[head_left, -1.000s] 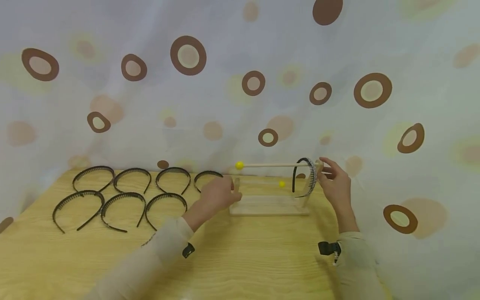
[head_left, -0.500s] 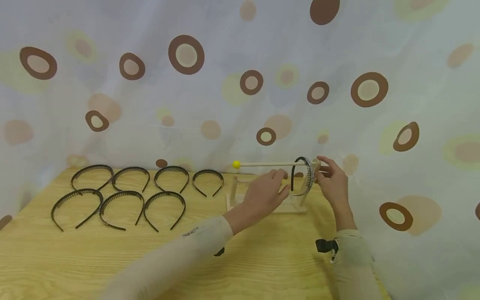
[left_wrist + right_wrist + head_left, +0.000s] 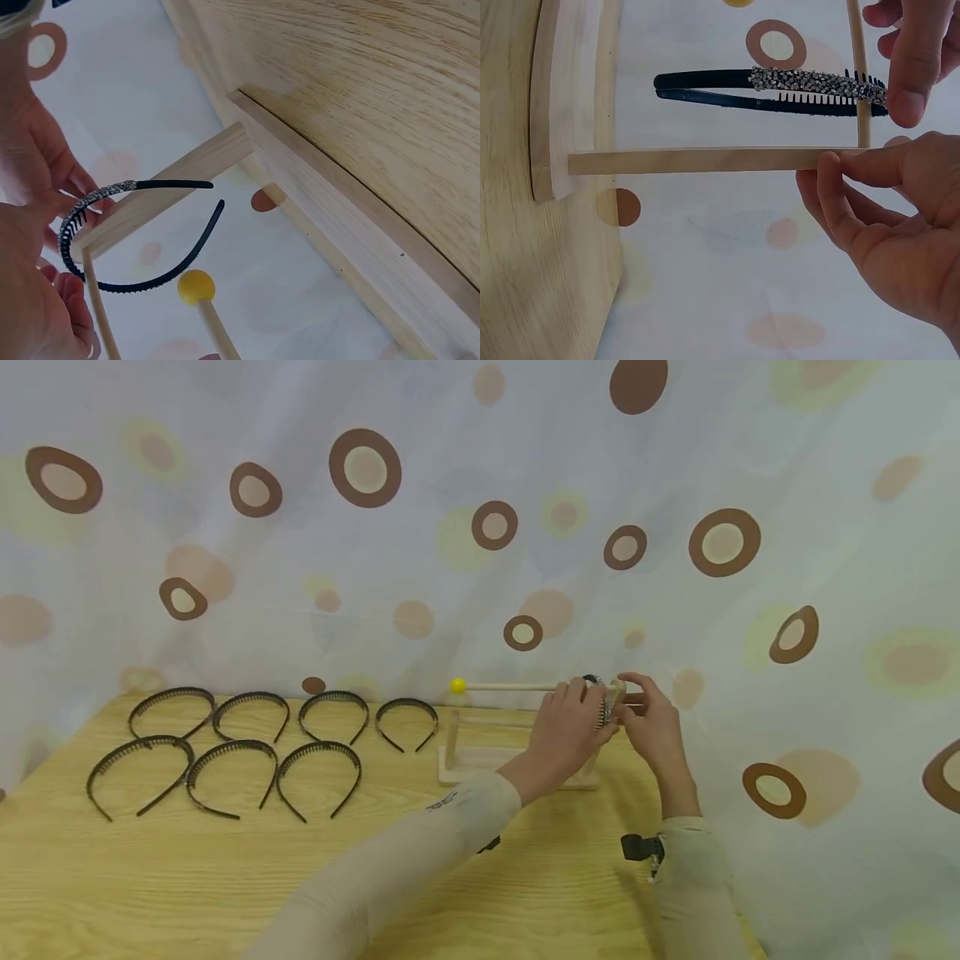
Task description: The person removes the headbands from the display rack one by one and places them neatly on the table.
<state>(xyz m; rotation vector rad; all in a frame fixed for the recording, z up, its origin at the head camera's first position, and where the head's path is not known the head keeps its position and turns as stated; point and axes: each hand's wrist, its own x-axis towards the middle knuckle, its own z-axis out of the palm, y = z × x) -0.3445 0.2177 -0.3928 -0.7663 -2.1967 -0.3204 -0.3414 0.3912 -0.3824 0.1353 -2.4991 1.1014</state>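
A wooden headband stand [image 3: 480, 758] has two rods, with a yellow ball [image 3: 458, 686] on the upper rod's left end. A black headband [image 3: 802, 81] with a sparkly silver band and comb teeth hangs on that rod [image 3: 863, 124], close to the right upright [image 3: 705, 161]. My right hand [image 3: 654, 731] pinches the top of this upright between thumb and fingers. My left hand [image 3: 566, 727] reaches around the headband, thumb tip right at its top and fingers apart on the far side of the rod. In the head view it hides much of the headband.
Several black toothed headbands lie in two rows on the left of the wooden table [image 3: 225, 877], among them a front-row headband [image 3: 318, 747] and a back-row headband [image 3: 407, 703]. A spotted curtain [image 3: 420, 543] hangs behind the table.
My left hand has moved right from the stand's left end, past the lower rod, to the hanging headband. My right hand has stayed on the right upright.
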